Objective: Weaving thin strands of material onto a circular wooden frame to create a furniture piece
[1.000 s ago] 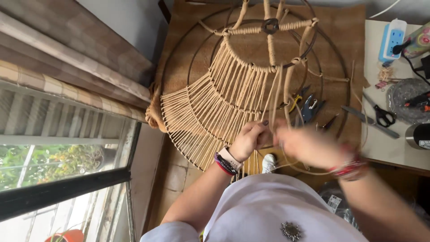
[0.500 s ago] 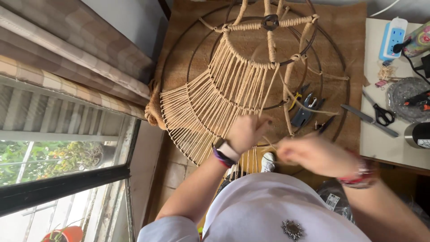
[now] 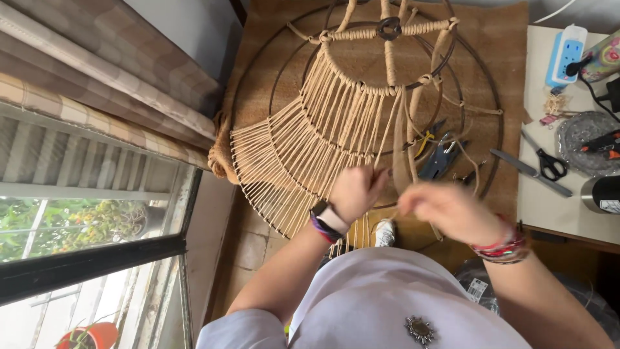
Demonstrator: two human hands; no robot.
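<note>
On the round dark wire lampshade frame, tan woven cord is seen filling the 7-to-10 o'clock sector; the rest stands bare. A strand, running 12 to 6, is pinched by the left hand; the right hand is closed, its contents blurred.

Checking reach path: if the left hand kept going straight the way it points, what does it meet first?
The left hand points up-image into the woven cords strung on the wire frame. It would probably meet those cords first; its fingers already seem to pinch one. Depth is unclear from above.
</note>
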